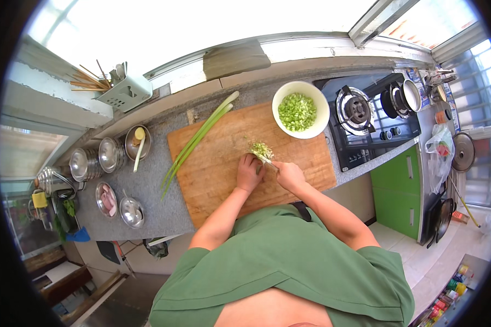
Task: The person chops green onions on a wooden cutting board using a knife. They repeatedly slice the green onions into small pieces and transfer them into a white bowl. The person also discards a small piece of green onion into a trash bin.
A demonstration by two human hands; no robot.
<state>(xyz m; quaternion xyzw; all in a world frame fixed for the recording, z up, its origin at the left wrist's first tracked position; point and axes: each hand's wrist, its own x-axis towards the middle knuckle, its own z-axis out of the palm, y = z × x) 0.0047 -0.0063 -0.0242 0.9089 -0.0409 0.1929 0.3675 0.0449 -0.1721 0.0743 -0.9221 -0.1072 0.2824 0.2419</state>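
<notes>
A person's right hand [289, 175] is closed around a small knife [265, 159], its blade pointing toward the left hand. The left hand [249, 173] rests beside it with fingers curled and bunched together; whether they pinch anything cannot be told. Just beyond the fingertips, touching the blade, lies a small heap of finely chopped pale-green stalk [262, 149]. Both hands work over a large rectangular brown wooden cutting board [218, 158]. Ahead and left of the hands, long whole green stalks with pale ends [202, 131] lie slanting across the board's edge. Ahead and right stands a round cream-white bowl [323, 109] holding chopped green pieces [297, 112]. Farther right is a black gas stove [348, 152].
</notes>
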